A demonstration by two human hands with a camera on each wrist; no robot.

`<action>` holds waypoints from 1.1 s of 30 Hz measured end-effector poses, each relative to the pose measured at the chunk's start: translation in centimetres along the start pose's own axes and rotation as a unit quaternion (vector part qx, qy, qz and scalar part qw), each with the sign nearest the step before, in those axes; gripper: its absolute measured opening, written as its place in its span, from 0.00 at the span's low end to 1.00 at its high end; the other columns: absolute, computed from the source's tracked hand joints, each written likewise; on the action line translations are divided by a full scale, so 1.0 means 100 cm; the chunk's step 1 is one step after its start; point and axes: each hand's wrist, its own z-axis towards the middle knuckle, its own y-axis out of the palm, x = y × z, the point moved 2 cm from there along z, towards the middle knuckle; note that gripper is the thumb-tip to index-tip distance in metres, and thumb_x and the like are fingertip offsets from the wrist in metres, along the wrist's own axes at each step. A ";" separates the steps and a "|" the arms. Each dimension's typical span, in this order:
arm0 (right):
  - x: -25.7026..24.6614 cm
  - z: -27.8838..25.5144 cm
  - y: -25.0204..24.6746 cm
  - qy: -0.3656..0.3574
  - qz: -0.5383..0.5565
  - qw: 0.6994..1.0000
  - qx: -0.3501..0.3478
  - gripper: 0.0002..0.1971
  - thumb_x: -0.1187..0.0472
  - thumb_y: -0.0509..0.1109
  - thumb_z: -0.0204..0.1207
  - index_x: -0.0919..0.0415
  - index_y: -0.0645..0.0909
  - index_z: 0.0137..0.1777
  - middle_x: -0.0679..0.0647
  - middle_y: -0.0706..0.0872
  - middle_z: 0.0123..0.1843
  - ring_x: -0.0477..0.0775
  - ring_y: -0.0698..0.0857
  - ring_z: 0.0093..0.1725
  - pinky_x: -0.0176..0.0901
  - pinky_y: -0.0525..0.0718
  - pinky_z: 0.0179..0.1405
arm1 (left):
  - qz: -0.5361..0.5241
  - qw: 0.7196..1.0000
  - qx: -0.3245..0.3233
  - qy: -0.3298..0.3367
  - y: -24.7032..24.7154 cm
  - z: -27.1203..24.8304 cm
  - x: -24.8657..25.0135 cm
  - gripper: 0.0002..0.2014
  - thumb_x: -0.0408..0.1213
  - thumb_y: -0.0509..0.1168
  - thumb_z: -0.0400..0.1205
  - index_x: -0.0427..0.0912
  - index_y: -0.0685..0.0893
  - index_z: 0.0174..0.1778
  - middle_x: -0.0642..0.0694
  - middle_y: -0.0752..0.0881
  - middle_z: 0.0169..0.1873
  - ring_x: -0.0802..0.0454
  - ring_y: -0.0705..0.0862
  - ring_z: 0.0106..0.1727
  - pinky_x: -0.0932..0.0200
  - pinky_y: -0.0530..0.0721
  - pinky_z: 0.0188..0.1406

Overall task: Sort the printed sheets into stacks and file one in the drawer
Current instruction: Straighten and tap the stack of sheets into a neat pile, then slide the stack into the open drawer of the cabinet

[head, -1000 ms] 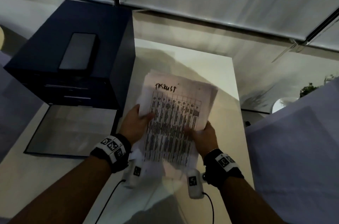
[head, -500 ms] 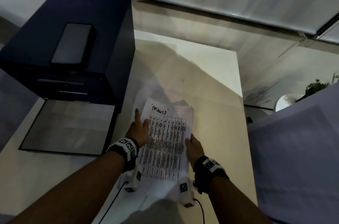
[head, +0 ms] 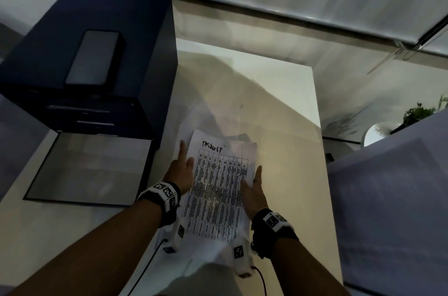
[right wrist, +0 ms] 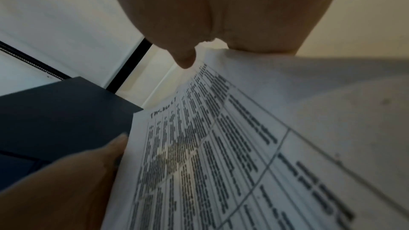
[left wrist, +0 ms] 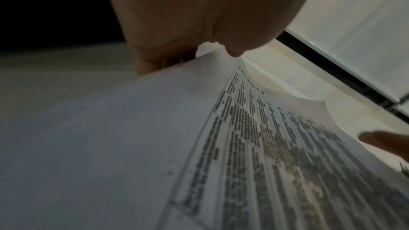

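A stack of printed sheets (head: 218,189), its top page a dense table with a handwritten title, lies on the white table (head: 278,106) close to me. My left hand (head: 180,169) lies along the stack's left edge with the fingers straight. On the other side my right hand (head: 254,186) flanks the right edge, also straight-fingered. The left wrist view has the sheets (left wrist: 265,146) curving up under the palm. In the right wrist view the thumb hovers over the sheets (right wrist: 221,146). A dark blue drawer cabinet (head: 48,41) stands to the left, its bottom drawer (head: 89,169) pulled out.
A dark phone-like slab (head: 93,60) lies on the cabinet top. Pale fabric (head: 388,198) fills the right side beyond the table edge, with a plant (head: 417,114) behind it. White blinds run along the back.
The stack was held up in both hands a second ago. It has come down onto the table nearer to me, and both hands have gone from gripping it to straight fingers at its sides.
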 end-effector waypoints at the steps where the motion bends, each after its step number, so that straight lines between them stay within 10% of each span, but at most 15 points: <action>1: -0.001 0.002 0.001 -0.005 -0.013 1.000 0.004 0.36 0.52 0.57 0.87 0.44 0.36 0.85 0.56 0.58 0.85 0.63 0.66 0.80 0.46 0.64 0.77 | 0.007 1.000 -0.011 0.009 -0.001 0.000 0.000 0.31 0.51 0.45 0.90 0.69 0.33 0.81 0.40 0.82 0.43 0.44 0.82 0.33 0.49 0.84 0.37; 6: -0.003 0.005 -0.006 0.009 -0.018 0.999 0.029 0.33 0.54 0.55 0.88 0.49 0.40 0.86 0.57 0.62 0.84 0.64 0.70 0.78 0.44 0.68 0.73 | -0.080 0.996 0.013 -0.047 -0.007 0.002 -0.008 0.30 0.47 0.49 0.90 0.55 0.41 0.86 0.32 0.77 0.72 0.37 0.81 0.66 0.44 0.76 0.67; 9: 0.004 0.007 -0.006 0.022 -0.049 0.997 0.053 0.23 0.58 0.52 0.89 0.62 0.61 0.83 0.60 0.70 0.80 0.62 0.71 0.78 0.42 0.67 0.74 | -0.130 0.987 0.020 -0.090 -0.009 -0.003 -0.023 0.24 0.50 0.50 0.89 0.39 0.67 0.76 0.32 0.79 0.68 0.40 0.80 0.61 0.46 0.76 0.69; 13: 0.015 0.011 0.002 0.050 -0.055 0.996 0.059 0.17 0.59 0.53 0.88 0.70 0.78 0.63 0.64 0.82 0.61 0.64 0.80 0.64 0.43 0.75 0.61 | -0.103 0.992 0.006 -0.078 0.004 -0.018 -0.033 0.23 0.50 0.47 0.90 0.37 0.74 0.69 0.34 0.80 0.67 0.38 0.79 0.66 0.50 0.73 0.68; 20: 0.013 -0.005 0.000 0.026 -0.035 0.999 0.013 0.22 0.57 0.53 0.89 0.67 0.66 0.79 0.62 0.72 0.77 0.63 0.72 0.76 0.49 0.67 0.78 | -0.079 0.992 0.089 -0.042 0.006 -0.021 -0.034 0.13 0.45 0.50 0.90 0.38 0.69 0.51 0.40 0.79 0.37 0.42 0.80 0.41 0.53 0.74 0.42; 33: -0.047 -0.059 0.039 -0.142 -0.042 0.985 -0.085 0.23 0.57 0.53 0.89 0.66 0.62 0.81 0.61 0.69 0.79 0.61 0.67 0.80 0.46 0.62 0.79 | -0.078 0.964 0.252 0.019 -0.099 -0.122 -0.044 0.16 0.43 0.56 0.89 0.35 0.81 0.60 0.41 0.85 0.50 0.46 0.81 0.48 0.58 0.73 0.48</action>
